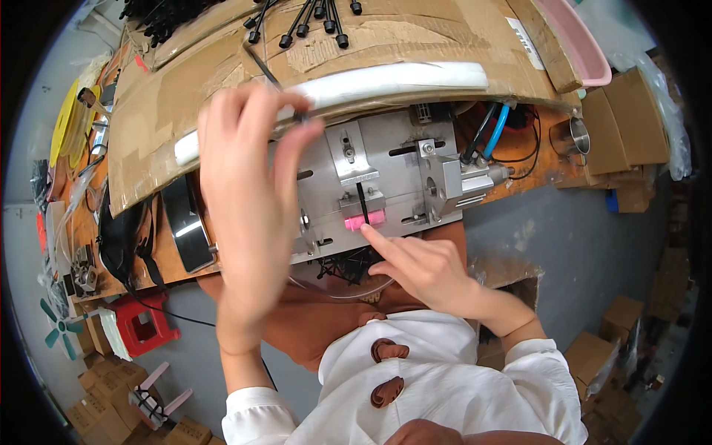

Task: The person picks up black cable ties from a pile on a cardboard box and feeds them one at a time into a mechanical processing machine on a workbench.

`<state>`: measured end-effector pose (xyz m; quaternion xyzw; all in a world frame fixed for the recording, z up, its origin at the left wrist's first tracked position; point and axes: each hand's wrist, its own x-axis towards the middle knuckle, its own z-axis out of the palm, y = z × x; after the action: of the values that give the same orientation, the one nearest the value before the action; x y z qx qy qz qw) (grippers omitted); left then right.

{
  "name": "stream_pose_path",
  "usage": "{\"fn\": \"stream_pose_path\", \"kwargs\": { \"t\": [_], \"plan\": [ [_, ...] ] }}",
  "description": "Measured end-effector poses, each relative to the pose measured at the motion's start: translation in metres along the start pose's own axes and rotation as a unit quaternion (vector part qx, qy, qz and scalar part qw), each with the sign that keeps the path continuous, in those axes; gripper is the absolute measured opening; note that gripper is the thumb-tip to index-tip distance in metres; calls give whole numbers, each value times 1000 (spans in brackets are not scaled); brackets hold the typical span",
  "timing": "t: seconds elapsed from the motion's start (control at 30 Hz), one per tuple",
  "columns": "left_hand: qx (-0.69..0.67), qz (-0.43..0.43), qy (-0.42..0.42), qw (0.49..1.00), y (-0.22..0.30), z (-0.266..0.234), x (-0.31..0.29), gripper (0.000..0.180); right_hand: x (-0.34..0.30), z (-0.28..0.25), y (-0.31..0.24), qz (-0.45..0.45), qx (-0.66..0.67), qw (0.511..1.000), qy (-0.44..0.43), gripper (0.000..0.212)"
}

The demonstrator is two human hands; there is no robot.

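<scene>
My left hand [248, 170] is raised over the left side of a metal fixture [393, 167], slightly blurred. Its thumb and fingers close on a thin black rod [262, 67], which slants up past the fingers over the cardboard. My right hand [430, 274] stretches its index finger to a pink block [365, 220] at the fixture's front edge; the other fingers are curled. Another black stick [362, 197] lies in the fixture's middle holder, its near end over the pink block at the right fingertip. Whether that finger presses down I cannot tell.
Cardboard [415, 37] with a white foam strip [393, 80] spans the bench behind the fixture. Several black-capped rods [304, 30] lie on it. A pneumatic cylinder [475, 182] with a blue hose [500, 130] and a metal cup [571, 136] are at right. Black parts [345, 267] sit below the fixture.
</scene>
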<state>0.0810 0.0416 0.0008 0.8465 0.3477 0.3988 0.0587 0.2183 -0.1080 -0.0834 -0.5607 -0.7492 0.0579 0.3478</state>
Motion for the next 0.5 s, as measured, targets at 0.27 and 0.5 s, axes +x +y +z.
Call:
{"fn": "stream_pose_path", "kwargs": {
  "t": [0.27,0.5],
  "plan": [
    [7,-35,-141,989,52,14,-136,61,185,-51,54,-60,-166,978,114,22],
    [39,-24,-206,978,54,32,-139,70,203,-127,36,104,82,967,-217,18]
  ]
}}
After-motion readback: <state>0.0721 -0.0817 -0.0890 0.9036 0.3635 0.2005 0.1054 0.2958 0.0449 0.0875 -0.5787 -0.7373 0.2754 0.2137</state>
